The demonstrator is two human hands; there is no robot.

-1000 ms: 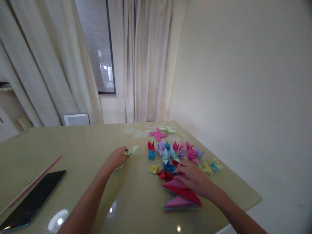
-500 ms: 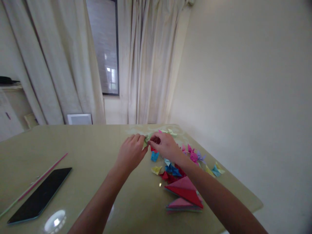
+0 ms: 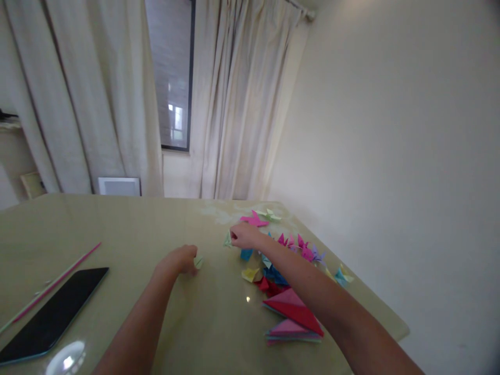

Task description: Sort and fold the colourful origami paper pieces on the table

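My left hand [image 3: 180, 262] is low over the table, fingers closed around a small pale green folded paper piece [image 3: 199, 261] that shows at its fingertips. Farther off and to the right, my right hand [image 3: 244, 236] is closed in a pinch on another pale green folded paper [image 3: 227, 240]. Its fingertips are partly hidden behind the hand. Just beneath the right wrist sits a blue folded paper [image 3: 246, 254], partly covered. Beyond that hand lies a flat pink paper shape [image 3: 254, 220], with a pale green paper crane [image 3: 269, 215] behind it.
On the table [image 3: 156, 224], a yellow folded piece [image 3: 250, 274], dark blue [image 3: 274, 275] and pink origami [image 3: 307, 252] lie under and beyond my right forearm. Folded paper triangles [image 3: 294, 307] are stacked nearer. A black tablet-like slab [image 3: 54, 310] and thin pink-green stick [image 3: 58, 281] lie left.
My hands have parted. The left one has dropped down and left with a pale green paper; the right has moved slightly left, uncovering the pink paper shape behind it.
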